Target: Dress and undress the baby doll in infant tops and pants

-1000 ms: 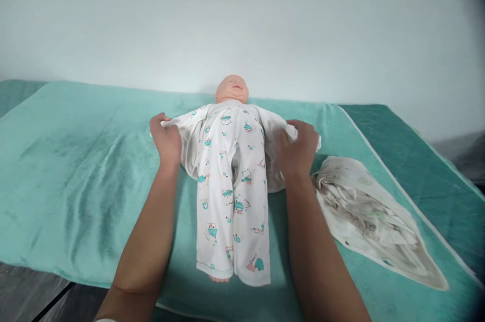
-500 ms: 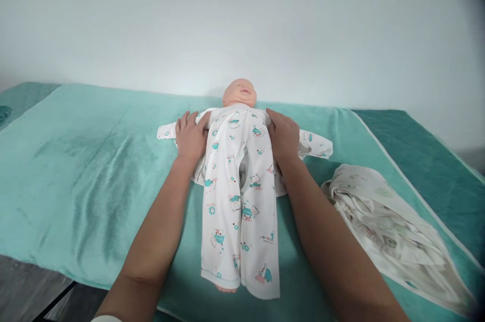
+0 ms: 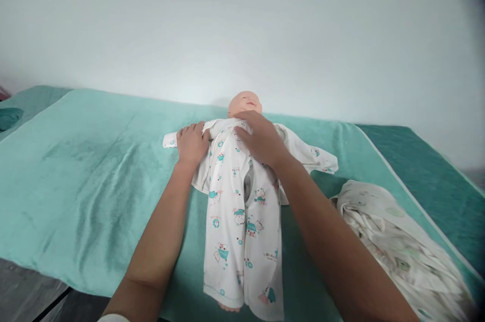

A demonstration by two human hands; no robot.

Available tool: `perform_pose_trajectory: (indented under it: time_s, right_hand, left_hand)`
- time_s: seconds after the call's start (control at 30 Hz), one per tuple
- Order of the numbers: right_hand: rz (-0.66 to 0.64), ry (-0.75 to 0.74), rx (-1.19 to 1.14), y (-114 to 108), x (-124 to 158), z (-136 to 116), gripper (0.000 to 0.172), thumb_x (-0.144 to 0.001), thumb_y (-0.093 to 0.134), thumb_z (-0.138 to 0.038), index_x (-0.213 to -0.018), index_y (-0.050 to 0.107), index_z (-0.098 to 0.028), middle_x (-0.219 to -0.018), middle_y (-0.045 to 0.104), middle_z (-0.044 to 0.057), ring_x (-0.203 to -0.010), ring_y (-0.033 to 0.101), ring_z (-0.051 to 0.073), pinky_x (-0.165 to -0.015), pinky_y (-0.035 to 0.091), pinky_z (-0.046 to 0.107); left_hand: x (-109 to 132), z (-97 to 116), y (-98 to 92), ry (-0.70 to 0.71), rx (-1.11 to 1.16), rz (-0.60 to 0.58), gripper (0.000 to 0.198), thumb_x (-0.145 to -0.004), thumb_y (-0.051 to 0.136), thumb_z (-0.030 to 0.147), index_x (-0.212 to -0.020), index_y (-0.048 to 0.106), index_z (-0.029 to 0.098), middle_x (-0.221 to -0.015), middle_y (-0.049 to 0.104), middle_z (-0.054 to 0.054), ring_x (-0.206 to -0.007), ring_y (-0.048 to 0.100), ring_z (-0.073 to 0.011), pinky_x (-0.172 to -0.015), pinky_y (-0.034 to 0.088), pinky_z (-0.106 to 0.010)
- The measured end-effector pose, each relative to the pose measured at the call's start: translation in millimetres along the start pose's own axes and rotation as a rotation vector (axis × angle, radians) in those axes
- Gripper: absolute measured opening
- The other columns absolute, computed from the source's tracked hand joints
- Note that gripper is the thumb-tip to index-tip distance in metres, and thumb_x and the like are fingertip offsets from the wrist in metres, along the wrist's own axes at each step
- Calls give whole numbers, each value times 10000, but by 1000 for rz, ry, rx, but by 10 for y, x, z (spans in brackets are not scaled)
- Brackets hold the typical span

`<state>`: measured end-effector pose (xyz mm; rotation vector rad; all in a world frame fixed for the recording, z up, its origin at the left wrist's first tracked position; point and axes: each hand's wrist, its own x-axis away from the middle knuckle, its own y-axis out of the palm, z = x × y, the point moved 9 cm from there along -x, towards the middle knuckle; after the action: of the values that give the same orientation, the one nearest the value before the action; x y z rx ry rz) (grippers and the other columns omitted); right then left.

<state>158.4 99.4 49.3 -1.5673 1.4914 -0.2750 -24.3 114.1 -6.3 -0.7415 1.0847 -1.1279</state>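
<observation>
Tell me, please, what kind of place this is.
Probably a plain indoor room set up for baby-care practice. A baby doll in a printed sleepsuit lies on a teal blanket against a bare white wall, with a crumpled cloth beside it.

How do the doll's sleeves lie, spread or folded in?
Spread: both sleeves stretch sideways from the doll on the blanket; the left hand touches one.

The doll's sleepsuit (image 3: 242,211) is white, printed with small teal and pink cartoon animals; the blanket (image 3: 94,160) under it is plain mint green. The crumpled cloth (image 3: 397,241) is cream with faint green motifs; the wall (image 3: 242,34) is pale white.
</observation>
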Motion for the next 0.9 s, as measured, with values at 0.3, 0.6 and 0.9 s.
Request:
perform_pose_trajectory:
  time_s: [0.3, 0.6, 0.9]
  right_hand:
    - [-487, -81, 401, 565, -254, -319, 336, -940, 531, -157, -1260, 611, -96, -1336, 635, 194, -1261, 576, 312, -1046, 457, 413]
    - [-613, -111, 510, 954, -489, -381, 189, -942, 601, -229, -1047, 725, -133, -1152, 720, 196, -1054, 665, 341, -835, 518, 427]
    - [-694, -143, 577, 920, -552, -384, 316, -976, 623, -302, -1282, 693, -263, -997, 772, 101, -946, 713, 289, -764, 448, 359]
  left_hand:
    - [-74, -202, -27, -134, -78, -28, 406, -1035, 318, 332, -1042, 709, 222, -1173, 757, -122, -1159, 645, -325, -976, 451, -462]
    - [-96, -226, 12, -137, -72, -64, 372, -1018, 343, 304, -985, 707, 237, -1156, 762, -112, -1158, 649, -308, -985, 436, -447]
    - [-95, -233, -2, -149, -46, -63, 363, -1023, 354, 309, -992, 704, 218, -1153, 759, -130, -1145, 666, -317, -958, 450, -435]
